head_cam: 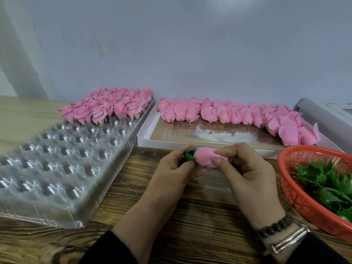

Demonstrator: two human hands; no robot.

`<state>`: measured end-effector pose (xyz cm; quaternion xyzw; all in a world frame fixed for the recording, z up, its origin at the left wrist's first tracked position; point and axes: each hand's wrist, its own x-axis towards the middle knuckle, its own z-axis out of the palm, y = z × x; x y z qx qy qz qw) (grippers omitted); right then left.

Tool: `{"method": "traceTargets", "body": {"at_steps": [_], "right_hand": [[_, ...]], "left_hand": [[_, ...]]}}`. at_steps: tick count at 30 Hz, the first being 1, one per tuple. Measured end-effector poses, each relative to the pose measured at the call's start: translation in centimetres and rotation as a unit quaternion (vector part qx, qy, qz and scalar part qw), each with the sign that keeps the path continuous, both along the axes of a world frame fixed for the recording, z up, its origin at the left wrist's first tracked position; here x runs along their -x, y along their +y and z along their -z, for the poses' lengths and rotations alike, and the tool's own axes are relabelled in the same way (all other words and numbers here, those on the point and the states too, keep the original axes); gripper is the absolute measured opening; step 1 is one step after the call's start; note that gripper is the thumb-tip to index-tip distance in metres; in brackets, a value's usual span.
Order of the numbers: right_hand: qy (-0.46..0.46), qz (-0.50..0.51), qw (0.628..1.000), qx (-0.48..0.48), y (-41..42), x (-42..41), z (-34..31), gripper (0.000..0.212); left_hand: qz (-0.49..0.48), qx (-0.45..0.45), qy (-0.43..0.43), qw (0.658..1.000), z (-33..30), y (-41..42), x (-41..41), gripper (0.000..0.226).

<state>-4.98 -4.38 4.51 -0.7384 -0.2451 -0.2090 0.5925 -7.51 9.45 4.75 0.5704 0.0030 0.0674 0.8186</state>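
Head view, left grip (pixel 176 169) pinching green calyx (pixel 189 155), right grip (pixel 246 168) pinching pink rose (pixel 204 156)

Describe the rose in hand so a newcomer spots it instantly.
On the wooden table, before the white box, left hand and right hand meet. Between them is a pink rose, the only one held, green calyx at its base.

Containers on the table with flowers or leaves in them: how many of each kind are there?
Clear plastic tray: 1
White box: 1
Red basket: 1
Total: 3
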Motion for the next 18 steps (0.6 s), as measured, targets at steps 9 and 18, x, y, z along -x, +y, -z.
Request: {"method": "traceTargets", "body": {"at_steps": [9,18], "right_hand": [[-0.023,0.005,1.000,0.002,0.10,-0.06,0.18,0.015],[0.022,0.026,0.999,-0.026,0.00,-0.15,0.18,0.026]], "left_hand": [[0.002,0.008,-0.003,1.000,0.08,0.02,-0.05,0.027],[-0.016,-0.051,-0.009,0.999,0.13,0.78,0.25,0.037]]}}
